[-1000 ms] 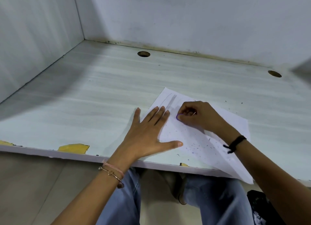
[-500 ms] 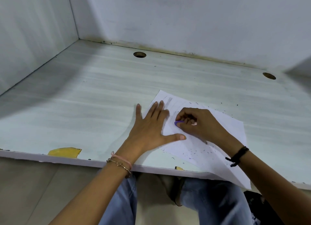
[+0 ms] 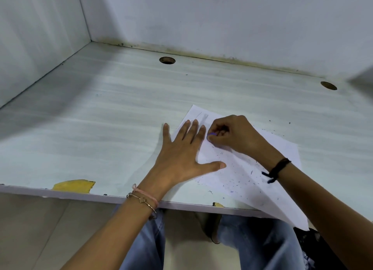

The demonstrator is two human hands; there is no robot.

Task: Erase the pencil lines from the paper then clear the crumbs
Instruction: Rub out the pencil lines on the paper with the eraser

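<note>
A white sheet of paper [image 3: 242,175] lies askew on the pale desk [image 3: 121,118], its near corner hanging over the front edge. Faint pencil lines [image 3: 202,117] show near its far corner. My left hand [image 3: 185,154] lies flat with spread fingers on the paper's left edge. My right hand [image 3: 232,134] pinches a small purple eraser [image 3: 212,135] and presses it on the paper just right of my left fingertips. Dark eraser crumbs [image 3: 238,179] are scattered over the lower part of the sheet.
Walls close the desk at the left and back. Two round cable holes, one [image 3: 167,60] at the back middle and one [image 3: 328,85] at the back right. Chipped yellow patches [image 3: 72,186] mark the front edge. A few crumbs [image 3: 278,128] lie on the desk beyond the paper.
My right hand with the eraser has rubbed back and forth in a short stroke beside my left fingertips. My left hand stays flat on the paper. The camera view shifted slightly.
</note>
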